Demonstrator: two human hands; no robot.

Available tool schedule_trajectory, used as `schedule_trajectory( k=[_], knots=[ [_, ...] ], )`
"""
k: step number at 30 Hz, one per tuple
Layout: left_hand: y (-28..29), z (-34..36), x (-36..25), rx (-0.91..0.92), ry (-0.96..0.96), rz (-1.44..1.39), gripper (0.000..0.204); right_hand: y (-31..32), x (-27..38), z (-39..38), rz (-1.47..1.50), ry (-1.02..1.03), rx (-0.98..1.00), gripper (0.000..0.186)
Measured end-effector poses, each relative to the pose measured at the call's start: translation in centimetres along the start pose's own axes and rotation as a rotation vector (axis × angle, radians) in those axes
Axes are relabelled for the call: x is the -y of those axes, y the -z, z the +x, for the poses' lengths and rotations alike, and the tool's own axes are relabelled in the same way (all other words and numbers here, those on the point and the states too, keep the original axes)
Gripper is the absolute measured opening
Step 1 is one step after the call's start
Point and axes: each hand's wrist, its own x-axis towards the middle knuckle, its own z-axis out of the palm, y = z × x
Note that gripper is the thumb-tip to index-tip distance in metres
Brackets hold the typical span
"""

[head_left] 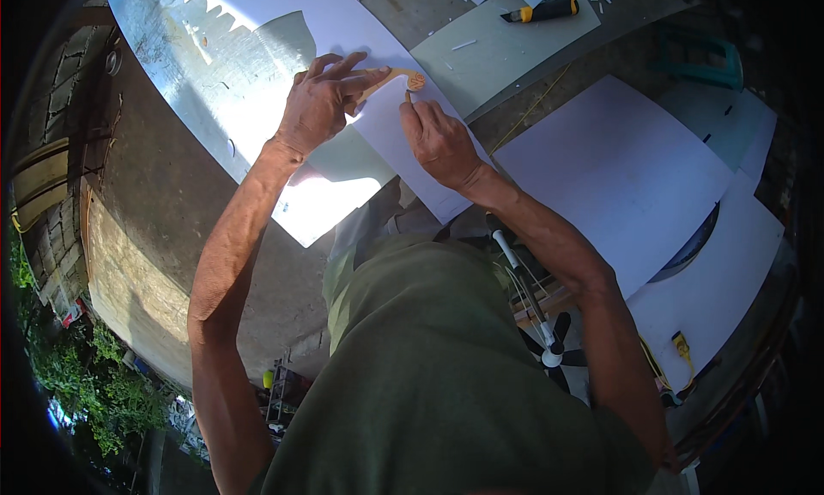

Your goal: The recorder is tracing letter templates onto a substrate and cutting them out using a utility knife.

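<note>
Fingers spread, my left hand [318, 105] presses on a tan cutout template [380, 76] with a rounded, patterned end, lying on a white sheet [426, 173]. My right hand [442, 143], just below that rounded end, is closed around a thin pencil-like tool [408, 95] whose tip meets the sheet by the template's edge. Under and left of the white sheet lies a pale sheet [197, 66] with a scalloped cut edge, partly in glaring sunlight. My left hand's thumb is partly hidden.
A yellow-black utility knife [541, 11] rests on a grey-green board [481, 53] among scraps. Large white sheets [614, 178] lie at right, near a teal stool [701, 57] and yellow cord [530, 109]. A fan [554, 353] stands below my right forearm. Bricks [64, 100] and foliage edge the left.
</note>
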Motion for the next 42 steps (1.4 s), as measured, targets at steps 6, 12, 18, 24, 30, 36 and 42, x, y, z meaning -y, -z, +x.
schedule_trajectory(
  k=[6,12,18,24,30,36,42],
  knots=[
    [-0.2,0.1,0.3,-0.004,-0.018,0.028,0.05,-0.1,-1.7,-0.5,0.189,-0.059,-0.114,0.021],
    [-0.1,0.0,0.2,0.005,-0.014,0.041,0.049,0.0,-2.7,-0.4,0.423,-0.212,-0.178,0.018],
    [-0.7,0.1,0.8,-0.002,-0.024,0.057,0.049,0.4,-4.0,0.2,0.569,-0.388,-0.177,0.014],
    [-1.0,-0.1,0.6,-0.061,-0.044,0.142,0.055,0.8,-5.8,0.7,0.526,-0.443,-0.17,0.014],
    [-1.6,-0.2,1.4,-0.034,-0.032,0.146,0.049,2.9,-5.8,1.3,0.653,-0.658,-0.234,0.008],
    [-2.2,-0.1,2.2,-0.034,-0.036,0.141,0.05,0.7,-2.7,-2.3,0.633,-0.605,-0.26,0.006],
    [-1.8,-0.1,1.7,-0.099,-0.111,0.215,0.059,-0.5,-1.2,-2.1,0.672,-0.528,-0.306,0.008]
  ],
)
